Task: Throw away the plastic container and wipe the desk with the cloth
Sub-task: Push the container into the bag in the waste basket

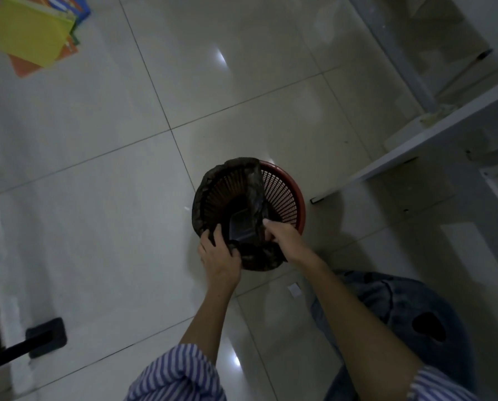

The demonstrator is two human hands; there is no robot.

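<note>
Trash time looks almost done: the clear plastic container (240,227) sits low inside the round red mesh bin (282,195) at the frame's middle. The left hand (220,256) and right hand (282,237) each pinch the dark bin bag (256,256). Wiping is still left, and no cloth shows.

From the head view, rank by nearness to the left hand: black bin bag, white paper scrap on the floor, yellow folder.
1. Black bin bag: held in the left hand.
2. White paper scrap: floor, to its right.
3. Yellow folder: far upper left.
</note>
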